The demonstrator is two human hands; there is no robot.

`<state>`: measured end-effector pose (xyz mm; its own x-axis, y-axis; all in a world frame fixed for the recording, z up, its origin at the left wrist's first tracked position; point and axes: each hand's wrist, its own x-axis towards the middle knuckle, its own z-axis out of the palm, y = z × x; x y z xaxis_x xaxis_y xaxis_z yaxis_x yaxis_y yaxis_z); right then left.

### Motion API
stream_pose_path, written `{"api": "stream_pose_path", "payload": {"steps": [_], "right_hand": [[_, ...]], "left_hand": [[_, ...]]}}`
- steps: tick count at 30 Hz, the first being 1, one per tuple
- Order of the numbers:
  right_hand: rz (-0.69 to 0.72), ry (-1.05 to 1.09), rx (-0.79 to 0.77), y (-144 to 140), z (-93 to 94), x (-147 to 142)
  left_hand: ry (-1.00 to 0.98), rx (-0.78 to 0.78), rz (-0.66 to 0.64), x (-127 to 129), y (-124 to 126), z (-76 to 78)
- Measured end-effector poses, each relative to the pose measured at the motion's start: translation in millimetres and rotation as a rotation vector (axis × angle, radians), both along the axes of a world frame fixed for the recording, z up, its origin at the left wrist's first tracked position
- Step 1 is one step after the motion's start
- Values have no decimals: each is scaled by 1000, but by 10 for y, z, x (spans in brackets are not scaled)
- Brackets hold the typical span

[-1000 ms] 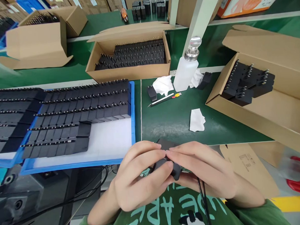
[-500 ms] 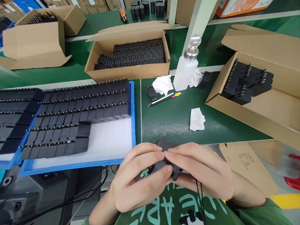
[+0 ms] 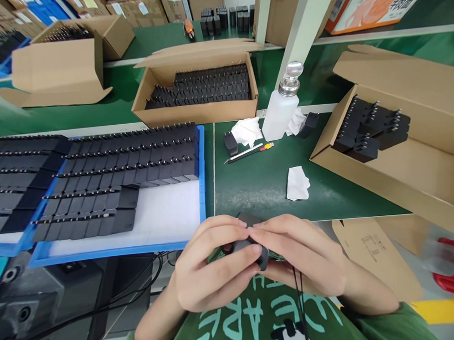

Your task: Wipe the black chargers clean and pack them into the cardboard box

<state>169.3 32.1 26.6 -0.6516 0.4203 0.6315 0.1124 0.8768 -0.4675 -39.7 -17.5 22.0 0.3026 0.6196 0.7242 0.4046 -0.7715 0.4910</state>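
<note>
Close to my shirt, both hands are closed around a small black plastic block, with much of it hidden behind the fingers. My left hand grips it from the left, thumb and fingertips pressed on it. From the other side, my right hand holds it, and the fingertips of both hands meet over its middle. Similar black blocks with metal pins stand in rows in the blue-rimmed tray to the left.
Behind stands an open carton of black blocks; another carton is at right. A white pump bottle, a crumpled tissue, a folded tissue and a thin pen-like tool are on the green bench.
The hands keep the same grip on the block, with only a slight shift. The whole view has tilted a little; nothing on the bench has moved.
</note>
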Motion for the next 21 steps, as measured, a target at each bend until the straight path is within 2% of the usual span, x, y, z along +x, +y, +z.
{"api": "stream_pose_path", "payload": {"steps": [14, 21], "right_hand": [[-7, 34, -13, 6, -17, 1], [13, 25, -128, 2, -31, 4]], "left_hand": [[-1, 23, 16, 50, 38, 38], [-45, 5, 31, 83, 65, 18]]}}
